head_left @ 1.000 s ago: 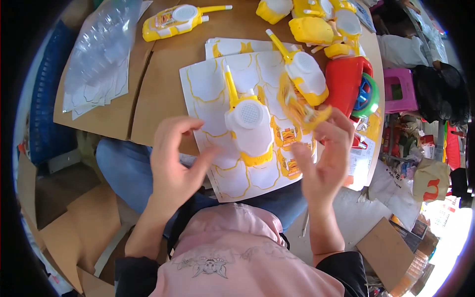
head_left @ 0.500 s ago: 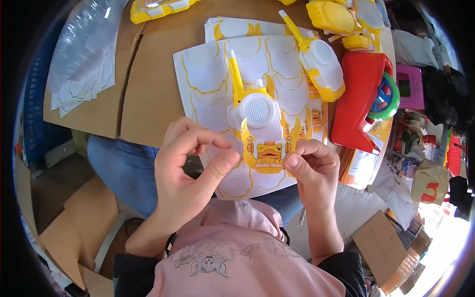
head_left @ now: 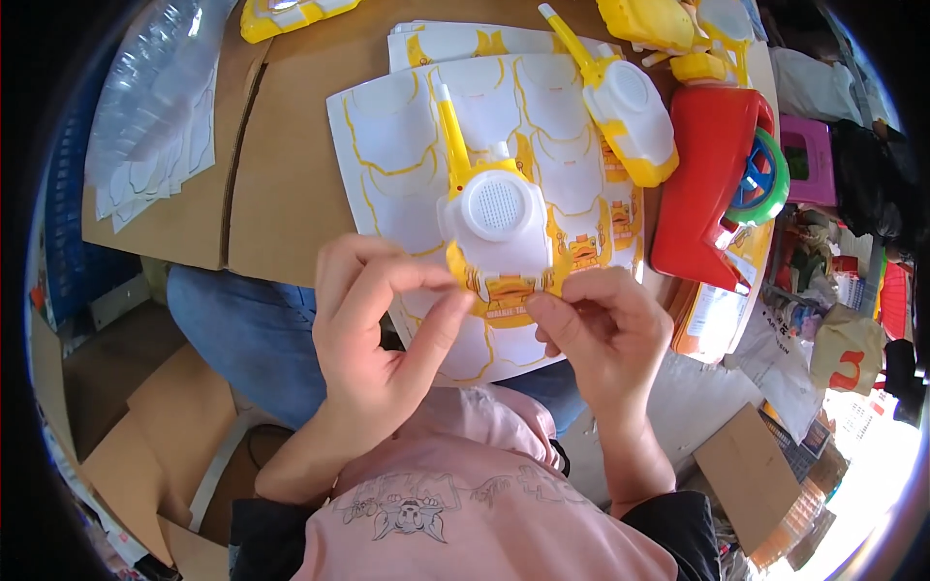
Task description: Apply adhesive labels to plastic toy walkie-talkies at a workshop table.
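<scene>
A yellow sticker with a cartoon duck face point(head_left: 511, 288) is stretched between my two hands. My left hand point(head_left: 373, 320) pinches its left edge between thumb and forefinger. At its right edge, my right hand point(head_left: 612, 324) pinches it the same way. Just beyond it lies a white-and-yellow toy walkie-talkie point(head_left: 496, 211), its round speaker grille up and its yellow antenna pointing away. The sticker overlaps the toy's near end in view; whether they touch, I cannot tell. Beneath the toy is a sticker sheet point(head_left: 397, 114) with several peeled-off outlines and several duck stickers along its right side.
A second toy walkie-talkie point(head_left: 630, 121) lies at the sheet's upper right. Right of it stands a red tape dispenser point(head_left: 702, 184) with a green-and-blue wheel. More yellow toy parts point(head_left: 649, 24) sit at the back right. Clear plastic packaging point(head_left: 150, 97) lies at the left on cardboard point(head_left: 300, 184).
My left hand has closed its fingers on the sticker's left edge, where before it was apart from it. The sticker and my right hand have shifted left, and the sticker now bends.
</scene>
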`<act>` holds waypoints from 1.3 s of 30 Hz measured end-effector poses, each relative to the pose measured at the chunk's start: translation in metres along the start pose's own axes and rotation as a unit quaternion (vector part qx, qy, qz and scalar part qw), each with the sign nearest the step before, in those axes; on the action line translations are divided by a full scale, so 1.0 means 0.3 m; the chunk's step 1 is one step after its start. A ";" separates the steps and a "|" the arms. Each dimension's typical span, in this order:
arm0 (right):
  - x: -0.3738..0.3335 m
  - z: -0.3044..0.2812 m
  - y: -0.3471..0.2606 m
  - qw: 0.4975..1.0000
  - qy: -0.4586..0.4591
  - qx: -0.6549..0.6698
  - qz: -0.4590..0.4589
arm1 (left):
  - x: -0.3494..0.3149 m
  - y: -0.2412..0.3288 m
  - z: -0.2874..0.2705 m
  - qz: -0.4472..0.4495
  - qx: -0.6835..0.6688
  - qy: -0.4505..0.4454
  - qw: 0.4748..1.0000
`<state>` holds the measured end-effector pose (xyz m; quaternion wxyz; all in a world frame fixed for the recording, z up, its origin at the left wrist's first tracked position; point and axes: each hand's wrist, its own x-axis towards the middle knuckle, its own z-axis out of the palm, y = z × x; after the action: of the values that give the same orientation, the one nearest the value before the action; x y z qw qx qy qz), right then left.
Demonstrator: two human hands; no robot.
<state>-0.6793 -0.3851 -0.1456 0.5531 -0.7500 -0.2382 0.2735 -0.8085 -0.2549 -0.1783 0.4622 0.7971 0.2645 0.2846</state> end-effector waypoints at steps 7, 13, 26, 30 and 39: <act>0.078 -0.042 0.036 0.977 -0.033 0.154 0.141 | 0.036 -0.011 0.003 0.048 0.143 -0.088 0.985; 0.087 -0.020 0.019 0.978 -0.046 0.133 0.155 | 0.012 -0.046 0.037 0.046 0.117 -0.083 0.989; 0.087 -0.023 0.025 0.982 -0.041 0.120 0.137 | -0.007 -0.057 0.046 0.032 0.131 -0.088 0.987; 0.090 -0.025 0.025 0.982 -0.043 0.119 0.137 | -0.010 -0.063 0.058 0.030 0.095 -0.062 0.993; 0.094 -0.022 0.023 0.982 -0.045 0.118 0.138 | -0.022 -0.083 0.080 0.039 0.042 -0.030 0.998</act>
<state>-0.6535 -0.3730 -0.1548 0.5831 -0.6921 -0.1234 0.4073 -0.8003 -0.2628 -0.2117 0.4251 0.8334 0.2312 0.2669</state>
